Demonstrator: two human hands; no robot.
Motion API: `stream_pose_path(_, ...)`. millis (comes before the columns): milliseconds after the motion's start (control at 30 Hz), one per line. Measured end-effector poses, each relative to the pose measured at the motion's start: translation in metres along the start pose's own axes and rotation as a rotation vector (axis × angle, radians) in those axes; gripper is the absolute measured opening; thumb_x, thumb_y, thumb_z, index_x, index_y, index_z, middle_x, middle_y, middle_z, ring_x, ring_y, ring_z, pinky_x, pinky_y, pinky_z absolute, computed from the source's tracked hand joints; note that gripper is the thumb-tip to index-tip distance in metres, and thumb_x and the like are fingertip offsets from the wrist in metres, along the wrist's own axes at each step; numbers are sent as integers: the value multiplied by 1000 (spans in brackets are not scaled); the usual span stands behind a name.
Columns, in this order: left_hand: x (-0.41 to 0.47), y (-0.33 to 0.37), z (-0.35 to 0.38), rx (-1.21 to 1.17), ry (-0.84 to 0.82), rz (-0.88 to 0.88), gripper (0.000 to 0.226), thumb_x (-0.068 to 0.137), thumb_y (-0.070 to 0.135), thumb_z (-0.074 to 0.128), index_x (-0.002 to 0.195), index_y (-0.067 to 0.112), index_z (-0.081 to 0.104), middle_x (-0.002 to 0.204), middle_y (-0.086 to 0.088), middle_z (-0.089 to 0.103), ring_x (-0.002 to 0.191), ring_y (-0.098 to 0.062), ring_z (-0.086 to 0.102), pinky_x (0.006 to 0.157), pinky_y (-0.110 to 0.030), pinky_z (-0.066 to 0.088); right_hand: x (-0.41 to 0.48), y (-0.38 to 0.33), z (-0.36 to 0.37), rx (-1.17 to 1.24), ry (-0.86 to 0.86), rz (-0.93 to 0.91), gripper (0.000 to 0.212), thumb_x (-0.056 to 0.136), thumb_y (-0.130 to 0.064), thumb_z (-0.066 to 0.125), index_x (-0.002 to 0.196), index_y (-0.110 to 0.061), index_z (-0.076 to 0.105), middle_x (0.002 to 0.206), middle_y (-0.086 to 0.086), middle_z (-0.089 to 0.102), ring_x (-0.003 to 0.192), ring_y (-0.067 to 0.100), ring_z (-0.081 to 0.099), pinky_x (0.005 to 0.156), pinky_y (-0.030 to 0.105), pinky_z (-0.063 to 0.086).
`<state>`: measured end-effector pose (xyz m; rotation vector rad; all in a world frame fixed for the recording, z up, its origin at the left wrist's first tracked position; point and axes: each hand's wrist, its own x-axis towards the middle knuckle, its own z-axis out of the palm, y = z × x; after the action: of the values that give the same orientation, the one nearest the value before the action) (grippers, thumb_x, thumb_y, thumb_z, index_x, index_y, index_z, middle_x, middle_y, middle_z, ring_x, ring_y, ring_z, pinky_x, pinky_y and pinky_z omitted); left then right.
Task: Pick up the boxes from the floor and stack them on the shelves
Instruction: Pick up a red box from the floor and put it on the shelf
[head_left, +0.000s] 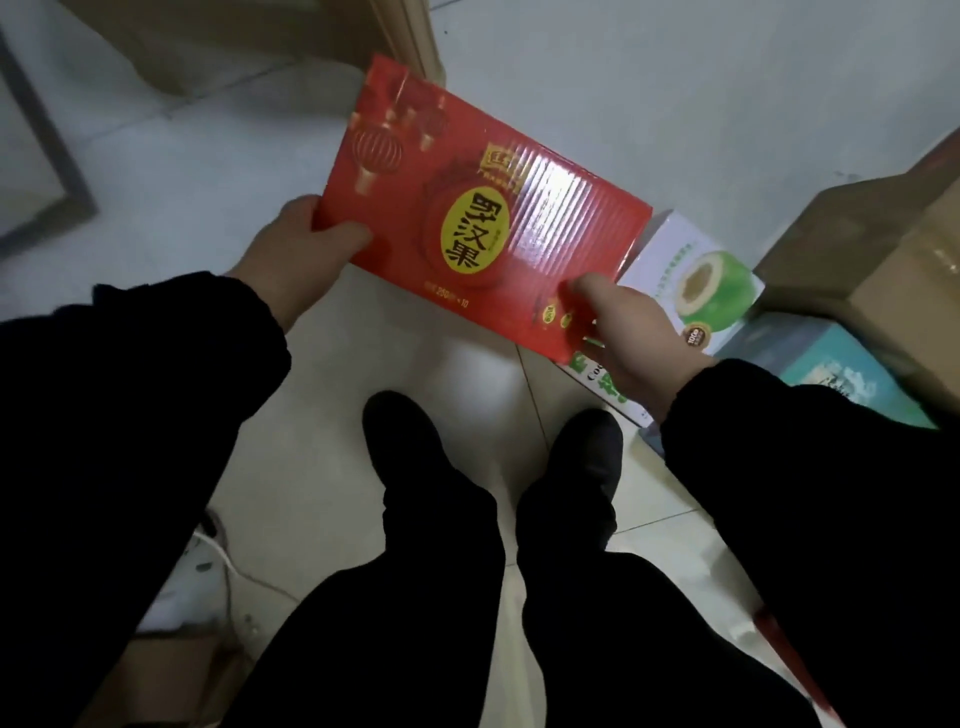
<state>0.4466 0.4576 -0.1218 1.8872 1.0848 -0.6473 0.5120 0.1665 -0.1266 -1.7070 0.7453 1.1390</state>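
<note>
A flat red box with lantern pictures and a yellow oval label is held above the floor, tilted. My left hand grips its near left corner, thumb on top. My right hand grips its near right corner, thumb on the printed face. Below it on the floor lies a white box with a green coconut picture, partly hidden by the red box and my right hand. A teal box lies beside it on the right.
Brown cardboard boxes stand at the right edge. A beige furniture base stands at the top. My two feet are on the pale tiled floor. A white cable and cardboard lie at lower left.
</note>
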Motion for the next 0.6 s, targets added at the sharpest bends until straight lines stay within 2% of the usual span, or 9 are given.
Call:
stream_pose_path(67,-15,4,-8,-51,54,22,36,92,41,59,122,22,58,101,10,61,87,-9,57,72,-26,42,-17,-11,1,36,12,-21,40,71,-39,69,99,-11,66,77,6,60,67,20,58,73,39,46)
stream_pose_path(133,-43,15,-32,-156,83,18,25,93,39,59,112,23,54,97,11,57,83,-4,54,73,-25,45,-51,-34,-1,83,11,-56,48,68,-46,67,106,-16,64,83,1,61,74,17,55,75,40,44)
stream_pose_path(233,-110,45,-89,-359,122,-42,29,78,52,62,95,33,49,102,2,58,94,-19,59,94,-46,55,-129,-81,-12,123,-13,-123,41,81,-49,65,110,-22,53,94,-2,55,79,14,52,74,39,49)
stream_pose_path(267,-136,55,-110,-409,129,-52,33,73,54,63,91,32,47,101,-1,58,93,-22,58,94,-50,55,-159,-97,-18,121,-31,-143,35,87,-47,64,107,-23,49,94,-2,52,79,14,50,74,39,48)
stream_pose_path(367,-223,88,-172,-548,156,-71,43,61,52,68,87,28,43,90,-5,55,80,-21,55,80,-45,55,-253,-142,-33,43,-79,-190,23,95,-38,62,102,-24,45,99,0,52,88,18,50,73,39,49)
stream_pose_path(433,-286,107,-209,-625,186,-50,36,72,44,70,88,26,43,89,-5,54,77,-18,54,76,-42,54,-318,-172,-42,-28,-128,-234,30,86,-38,67,104,-25,47,101,3,56,91,23,56,71,41,52)
stream_pose_path(500,-351,124,-243,-660,263,-26,19,91,34,64,95,22,50,94,-4,56,78,-18,56,71,-36,52,-382,-200,-51,-106,-180,-302,46,69,-45,71,105,-26,49,104,6,61,91,25,61,73,44,53)
stream_pose_path(533,-380,130,-257,-667,304,-4,19,95,32,61,105,16,55,100,-6,58,79,-18,58,70,-34,52,-412,-212,-56,-136,-204,-347,50,65,-47,71,104,-25,49,105,6,62,90,25,63,73,44,54)
stream_pose_path(600,-442,143,-279,-698,346,56,36,96,34,59,124,11,58,109,-9,62,81,-17,62,71,-34,53,-469,-232,-68,-186,-250,-446,51,65,-50,72,101,-24,48,106,5,62,89,23,64,74,45,56)
